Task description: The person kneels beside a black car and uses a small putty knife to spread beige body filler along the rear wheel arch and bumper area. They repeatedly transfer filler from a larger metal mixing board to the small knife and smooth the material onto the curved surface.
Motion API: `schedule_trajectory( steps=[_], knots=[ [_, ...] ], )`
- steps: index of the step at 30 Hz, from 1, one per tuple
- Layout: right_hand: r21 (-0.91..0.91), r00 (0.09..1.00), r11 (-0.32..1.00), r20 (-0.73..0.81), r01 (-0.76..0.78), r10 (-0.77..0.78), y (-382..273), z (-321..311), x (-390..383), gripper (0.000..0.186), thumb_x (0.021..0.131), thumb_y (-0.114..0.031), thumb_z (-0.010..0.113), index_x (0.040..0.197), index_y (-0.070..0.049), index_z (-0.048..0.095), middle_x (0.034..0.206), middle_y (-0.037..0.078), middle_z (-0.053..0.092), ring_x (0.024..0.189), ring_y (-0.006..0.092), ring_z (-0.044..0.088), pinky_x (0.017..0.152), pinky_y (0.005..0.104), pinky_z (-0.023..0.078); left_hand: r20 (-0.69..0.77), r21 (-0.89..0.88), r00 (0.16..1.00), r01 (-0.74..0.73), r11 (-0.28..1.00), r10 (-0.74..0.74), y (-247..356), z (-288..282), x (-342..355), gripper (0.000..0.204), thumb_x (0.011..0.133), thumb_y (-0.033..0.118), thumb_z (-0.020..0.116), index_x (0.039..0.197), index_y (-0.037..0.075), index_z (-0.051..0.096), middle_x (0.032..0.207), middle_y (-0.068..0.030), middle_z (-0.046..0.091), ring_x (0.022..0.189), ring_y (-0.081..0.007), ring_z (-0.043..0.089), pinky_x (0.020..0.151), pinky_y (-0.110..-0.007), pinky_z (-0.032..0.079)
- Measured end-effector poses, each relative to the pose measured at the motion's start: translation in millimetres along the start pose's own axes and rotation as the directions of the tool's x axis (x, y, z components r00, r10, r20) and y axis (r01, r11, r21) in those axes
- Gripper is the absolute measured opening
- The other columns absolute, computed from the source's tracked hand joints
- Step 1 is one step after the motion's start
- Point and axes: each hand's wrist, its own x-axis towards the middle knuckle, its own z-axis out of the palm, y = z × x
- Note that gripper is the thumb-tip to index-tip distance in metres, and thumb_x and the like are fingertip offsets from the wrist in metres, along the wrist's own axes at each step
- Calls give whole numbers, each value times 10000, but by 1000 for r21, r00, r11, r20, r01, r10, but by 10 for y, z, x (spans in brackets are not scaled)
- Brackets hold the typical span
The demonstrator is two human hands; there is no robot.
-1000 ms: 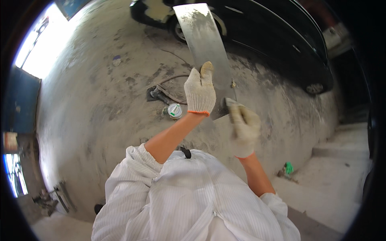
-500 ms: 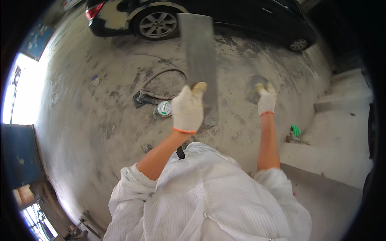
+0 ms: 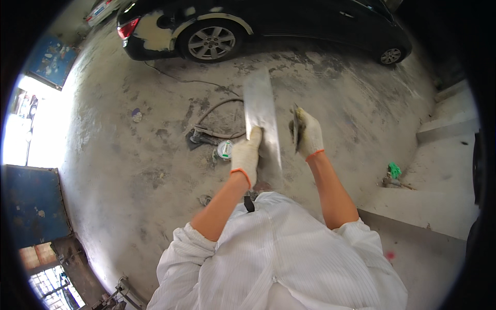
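Observation:
My left hand point(image 3: 245, 159), in a white knit glove with an orange cuff, grips a long flat metal plate point(image 3: 260, 98). Its thumb lies across the plate's face, and the far end points toward the car. To the right of the plate, my right hand point(image 3: 311, 132), gloved likewise, is closed on a thin scraper point(image 3: 296, 126) seen nearly edge-on. A small gap separates scraper and plate. Dark residue marks the scraper and nearby glove fingers. Beyond stands a black car point(image 3: 310, 23) with cream filler patches point(image 3: 154, 33) around its rear wheel arch.
On the grey stained floor lie a dark power tool point(image 3: 196, 138) with a hose point(image 3: 216, 106), and a round white-and-green tin point(image 3: 225, 150). A pale ledge point(image 3: 423, 206) runs along the right, near a green cloth-like item point(image 3: 394, 169). Blue panels point(image 3: 33, 204) stand at the left.
My right hand has come left and nearer to the plate, its scraper turned edge-on. The plate has dropped closer to me and catches more light. The view has shifted slightly.

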Motion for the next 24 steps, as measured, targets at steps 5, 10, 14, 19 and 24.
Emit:
schedule_trajectory(
  steps=[5, 10, 14, 19, 24],
  knots=[
    [-46, 988, 999, 152, -6, 13, 216, 632, -37, 403, 1084, -294, 707, 1289, 49, 760, 1120, 74, 783, 924, 142, 690, 817, 325, 573, -3, 23, 1000, 30, 999, -30, 75, -128, 37, 526, 1005, 566, 811, 920, 52, 739, 892, -15, 643, 794, -150, 558, 714, -358, 476],
    [-271, 991, 962, 133, 41, -5, 189, 556, -135, 441, 1072, -258, 754, 1376, 59, 719, 1110, 88, 796, 874, 147, 726, 762, 326, 614, -101, 299, 932, -304, 904, 347, 656, -704, 96, 525, 1039, 515, 805, 961, -1, 754, 812, 21, 645, 709, -98, 538, 642, -331, 472],
    [86, 995, 992, -33, -96, 99, -111, 603, -130, 475, 1068, -244, 771, 1431, 42, 661, 1054, 108, 787, 883, 185, 760, 665, 387, 649, -19, 136, 874, -479, 867, 486, 794, -951, 163, 626, 1032, 545, 797, 846, -42, 686, 740, -18, 615, 696, -116, 479, 642, -366, 469],
    [-448, 908, 791, 261, 416, -329, -524, 703, -9, 324, 1051, -188, 778, 1281, 21, 683, 1065, 135, 783, 905, 230, 771, 707, 413, 656, -139, 605, 796, -402, 688, 589, 452, -926, 162, 756, 1000, 665, 756, 805, -63, 689, 689, -253, 624, 630, -340, 559, 670, -482, 484],
    [-705, 803, 467, 252, 535, -540, -1153, 874, -51, 245, 1055, -145, 735, 1189, 55, 691, 1111, 196, 799, 924, 228, 776, 757, 389, 642, -5, 703, 729, -484, 521, 684, 235, -904, 60, 705, 1044, 648, 676, 805, -14, 711, 751, -289, 675, 760, -474, 694, 718, -534, 526]
  ],
)
